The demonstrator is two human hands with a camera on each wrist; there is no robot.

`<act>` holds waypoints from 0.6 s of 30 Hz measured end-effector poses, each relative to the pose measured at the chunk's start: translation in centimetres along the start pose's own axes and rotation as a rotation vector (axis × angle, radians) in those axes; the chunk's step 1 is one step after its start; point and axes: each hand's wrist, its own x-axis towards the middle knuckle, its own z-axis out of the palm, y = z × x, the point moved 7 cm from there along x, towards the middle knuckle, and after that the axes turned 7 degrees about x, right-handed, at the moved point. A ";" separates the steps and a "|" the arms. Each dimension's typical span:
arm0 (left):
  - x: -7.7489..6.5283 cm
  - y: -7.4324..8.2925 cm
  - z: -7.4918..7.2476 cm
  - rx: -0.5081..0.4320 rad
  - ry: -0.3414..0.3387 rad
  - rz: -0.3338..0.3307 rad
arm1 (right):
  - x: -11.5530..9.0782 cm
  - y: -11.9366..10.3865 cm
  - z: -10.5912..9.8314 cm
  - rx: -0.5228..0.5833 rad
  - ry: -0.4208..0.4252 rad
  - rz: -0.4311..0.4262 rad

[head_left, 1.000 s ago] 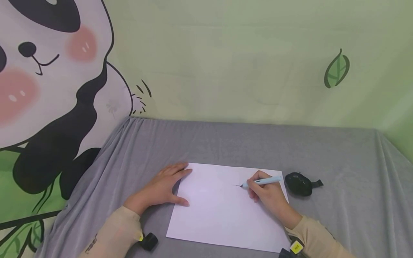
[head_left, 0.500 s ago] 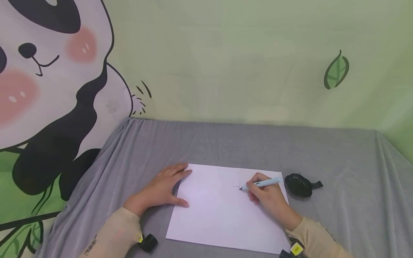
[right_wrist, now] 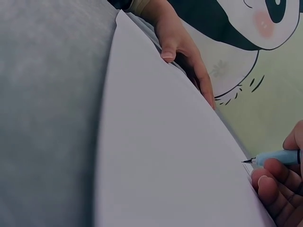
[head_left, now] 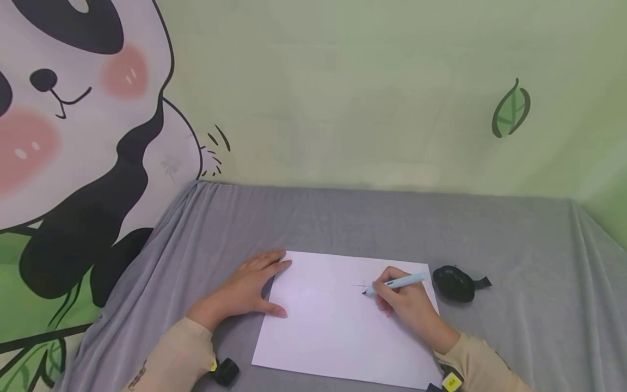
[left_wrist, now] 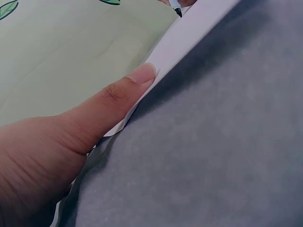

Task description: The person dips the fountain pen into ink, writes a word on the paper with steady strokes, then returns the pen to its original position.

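Observation:
A sheet of white paper (head_left: 318, 326) lies flat in the head view. My right hand (head_left: 411, 305) pinches a light blue fountain pen (head_left: 405, 281), its body slanting up to the right. The pen's dark nib (right_wrist: 248, 161) shows in the right wrist view, at the paper's surface. Thin pen lines (head_left: 360, 285), one level and one short upright stroke crossing it, sit just above the nib. My left hand (head_left: 237, 288) rests at the paper's left edge with spread fingers. Its thumb (left_wrist: 142, 74) lies on the sheet's edge in the left wrist view.
A grey cloth (head_left: 313, 218) covers the table. To the right of the paper lies a glossy black object (head_left: 454, 284) with a short tab; its kind is unclear. Behind stands a pale green backdrop (head_left: 352, 98) with a printed panda (head_left: 98, 125).
The pen nib has moved down the sheet and slightly left, and the upright stroke now shows above it. My left hand stays in place on the paper's edge.

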 end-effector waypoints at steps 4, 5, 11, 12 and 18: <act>0.0 0.0 0.0 -0.006 0.001 0.000 | -0.1 -0.1 0.1 0.001 -0.012 -0.001; 0.0 0.0 0.1 -0.004 0.001 0.001 | -0.1 -0.1 0.2 0.002 -0.014 -0.003; 0.1 -0.1 0.2 -0.006 -0.004 -0.003 | -0.2 -0.3 0.4 0.013 -0.034 -0.022; 0.1 -0.1 0.2 -0.006 -0.003 -0.003 | -0.2 -0.3 0.4 0.013 -0.036 -0.022; 0.2 -0.1 0.2 -0.007 0.001 0.000 | -0.2 -0.1 0.6 -0.010 -0.046 -0.008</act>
